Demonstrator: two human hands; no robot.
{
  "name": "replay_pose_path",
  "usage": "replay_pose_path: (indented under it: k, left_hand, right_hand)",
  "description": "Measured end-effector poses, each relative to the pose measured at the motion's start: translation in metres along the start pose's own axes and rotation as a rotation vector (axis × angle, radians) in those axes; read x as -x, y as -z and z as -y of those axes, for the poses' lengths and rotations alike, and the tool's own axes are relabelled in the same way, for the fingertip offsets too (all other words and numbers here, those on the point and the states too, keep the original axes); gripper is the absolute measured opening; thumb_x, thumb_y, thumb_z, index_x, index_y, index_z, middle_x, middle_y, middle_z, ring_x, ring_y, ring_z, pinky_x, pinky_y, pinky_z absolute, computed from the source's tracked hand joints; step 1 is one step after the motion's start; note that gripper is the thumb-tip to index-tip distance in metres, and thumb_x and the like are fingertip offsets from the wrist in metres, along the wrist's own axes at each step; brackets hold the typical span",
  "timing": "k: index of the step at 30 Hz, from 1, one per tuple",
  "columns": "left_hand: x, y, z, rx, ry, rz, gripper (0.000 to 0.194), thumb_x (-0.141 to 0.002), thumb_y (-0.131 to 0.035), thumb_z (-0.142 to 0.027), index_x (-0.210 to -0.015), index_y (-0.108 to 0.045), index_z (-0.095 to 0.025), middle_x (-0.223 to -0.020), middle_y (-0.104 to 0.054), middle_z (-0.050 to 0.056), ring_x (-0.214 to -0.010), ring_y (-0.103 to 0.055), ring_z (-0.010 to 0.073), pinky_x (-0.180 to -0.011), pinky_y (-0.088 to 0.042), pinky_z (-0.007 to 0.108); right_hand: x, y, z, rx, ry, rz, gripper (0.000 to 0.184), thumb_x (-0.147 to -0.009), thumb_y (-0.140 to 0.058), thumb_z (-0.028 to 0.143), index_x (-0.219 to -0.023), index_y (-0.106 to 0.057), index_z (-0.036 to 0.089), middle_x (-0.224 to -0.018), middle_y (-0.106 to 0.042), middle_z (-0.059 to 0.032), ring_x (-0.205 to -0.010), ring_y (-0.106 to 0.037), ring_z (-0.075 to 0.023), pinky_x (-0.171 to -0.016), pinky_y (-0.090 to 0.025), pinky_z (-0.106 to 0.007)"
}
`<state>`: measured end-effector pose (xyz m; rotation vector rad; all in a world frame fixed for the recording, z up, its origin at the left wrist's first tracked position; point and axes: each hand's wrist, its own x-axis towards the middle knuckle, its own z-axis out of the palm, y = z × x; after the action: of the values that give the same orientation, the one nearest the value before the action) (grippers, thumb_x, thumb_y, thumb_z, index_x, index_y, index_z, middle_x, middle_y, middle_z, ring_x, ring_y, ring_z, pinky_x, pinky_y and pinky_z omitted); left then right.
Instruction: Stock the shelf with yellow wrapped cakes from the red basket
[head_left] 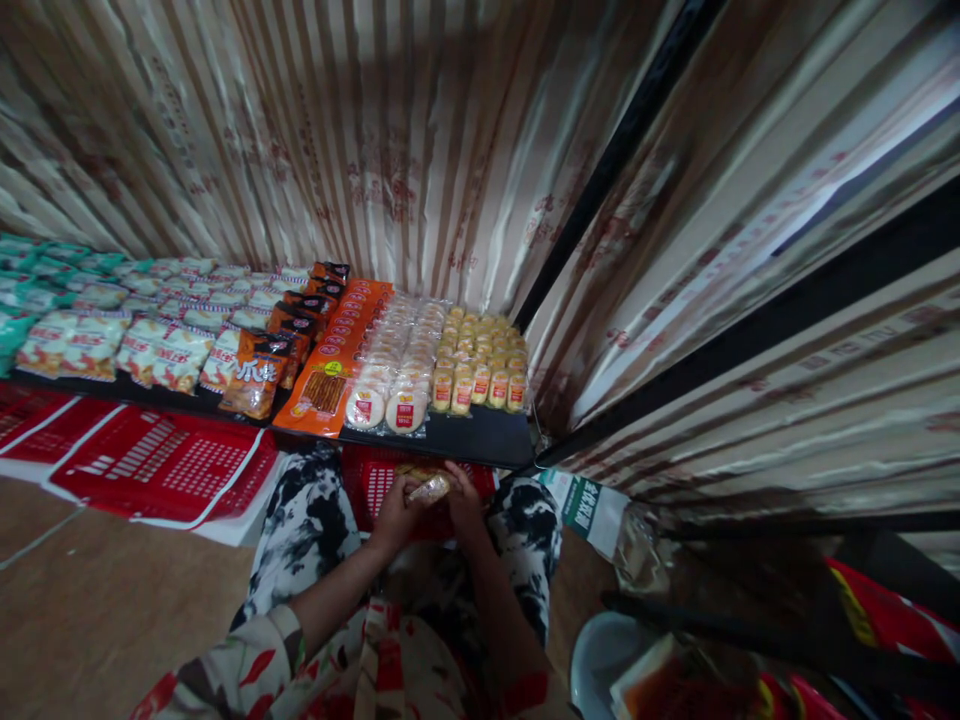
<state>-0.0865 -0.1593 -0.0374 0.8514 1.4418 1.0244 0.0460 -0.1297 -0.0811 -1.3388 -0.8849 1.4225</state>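
Observation:
My left hand (pixel 395 512) and my right hand (pixel 463 503) meet in front of my knees, both closed round a small clear snack packet (pixel 429 489). They hover over a red plastic basket (pixel 375 478) under the shelf's front edge. Just above, the low black shelf (pixel 480 437) carries rows of small yellow packets (pixel 480 378), round white cakes (pixel 386 405) and orange flat packs (pixel 330 385).
More snack bags (pixel 161 350) line the shelf to the left. Red baskets (pixel 161 465) lie flat on the brown floor below. Striped wrapping covers the walls. A white bucket (pixel 600 655) and a green-and-white bag (pixel 589 505) sit at my right.

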Motion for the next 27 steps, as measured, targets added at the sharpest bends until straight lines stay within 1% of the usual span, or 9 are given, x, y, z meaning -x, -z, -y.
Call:
replay_pose_path:
  k: [3, 5, 8, 11, 14, 19, 24, 27]
  left_hand:
    - [0.004, -0.001, -0.004, -0.186, -0.152, -0.039, 0.010, -0.071, -0.057, -0.020, -0.080, -0.054, -0.020, -0.083, -0.059, 0.001, -0.083, -0.056, 0.0170, -0.078, -0.044, 0.029]
    - [0.006, -0.002, -0.006, -0.314, -0.247, -0.077, 0.010, -0.074, -0.050, -0.017, -0.082, -0.053, -0.020, -0.087, -0.059, 0.003, -0.088, -0.056, 0.0183, -0.080, -0.044, 0.031]
    - [0.008, -0.005, -0.010, -0.399, -0.337, -0.109, 0.010, -0.077, -0.045, -0.019, -0.084, -0.053, -0.020, -0.089, -0.057, 0.005, -0.089, -0.055, 0.0193, -0.082, -0.044, 0.033]
    - [0.010, -0.007, -0.012, -0.446, -0.388, -0.125, 0.011, -0.079, -0.042, -0.020, -0.083, -0.052, -0.021, -0.088, -0.055, 0.005, -0.088, -0.055, 0.0190, -0.081, -0.044, 0.033]
    - [0.010, -0.008, -0.013, -0.473, -0.448, -0.141, 0.013, -0.079, -0.040, -0.018, -0.082, -0.052, -0.021, -0.089, -0.055, 0.005, -0.090, -0.055, 0.0189, -0.083, -0.044, 0.034]
    - [0.011, -0.008, -0.016, -0.473, -0.567, -0.129, 0.014, -0.082, -0.039, -0.018, -0.086, -0.052, -0.020, -0.095, -0.056, 0.007, -0.094, -0.055, 0.0189, -0.085, -0.046, 0.034]
    - [0.015, -0.006, -0.020, -0.567, -0.662, -0.122, 0.018, -0.087, -0.037, -0.019, -0.087, -0.055, -0.020, -0.100, -0.057, 0.008, -0.098, -0.054, 0.0188, -0.087, -0.045, 0.034]
    - [0.017, -0.006, -0.021, -0.667, -0.732, -0.106, 0.020, -0.089, -0.037, -0.019, -0.086, -0.057, -0.021, -0.100, -0.057, 0.007, -0.098, -0.053, 0.0185, -0.086, -0.045, 0.033]
  right_hand:
    - [0.005, 0.000, 0.006, -0.047, -0.005, -0.018, 0.050, -0.059, -0.054, 0.027, -0.108, -0.057, 0.019, -0.110, -0.065, -0.0085, -0.099, -0.061, -0.0228, -0.086, -0.048, -0.037]
    - [0.008, 0.001, 0.010, -0.071, -0.014, -0.025, 0.048, -0.059, -0.056, 0.027, -0.106, -0.059, 0.019, -0.109, -0.065, -0.0086, -0.096, -0.062, -0.0232, -0.083, -0.049, -0.037]
    - [0.012, 0.001, 0.017, -0.088, -0.035, -0.046, 0.042, -0.059, -0.060, 0.029, -0.100, -0.062, 0.020, -0.101, -0.068, -0.0080, -0.089, -0.064, -0.0239, -0.077, -0.051, -0.036]
    - [0.017, -0.001, 0.026, -0.114, -0.065, -0.060, 0.038, -0.058, -0.063, 0.032, -0.094, -0.062, 0.019, -0.091, -0.069, -0.0067, -0.081, -0.064, -0.0235, -0.071, -0.052, -0.035]
    - [0.021, -0.004, 0.035, -0.159, -0.089, -0.063, 0.042, -0.058, -0.066, 0.033, -0.097, -0.061, 0.018, -0.091, -0.069, -0.0058, -0.080, -0.065, -0.0228, -0.070, -0.051, -0.034]
    - [0.029, -0.007, 0.045, -0.181, -0.096, -0.040, 0.046, -0.058, -0.067, 0.033, -0.101, -0.060, 0.017, -0.090, -0.070, -0.0051, -0.079, -0.065, -0.0233, -0.068, -0.052, -0.033]
    - [0.036, -0.005, 0.048, -0.247, -0.050, 0.000, 0.053, -0.068, -0.063, 0.041, -0.115, -0.055, 0.019, -0.097, -0.068, -0.0058, -0.087, -0.065, -0.0228, -0.075, -0.052, -0.034]
    - [0.038, -0.002, 0.050, -0.237, -0.014, 0.024, 0.051, -0.075, -0.057, 0.046, -0.120, -0.054, 0.021, -0.103, -0.066, -0.0077, -0.093, -0.064, -0.0232, -0.079, -0.052, -0.036]
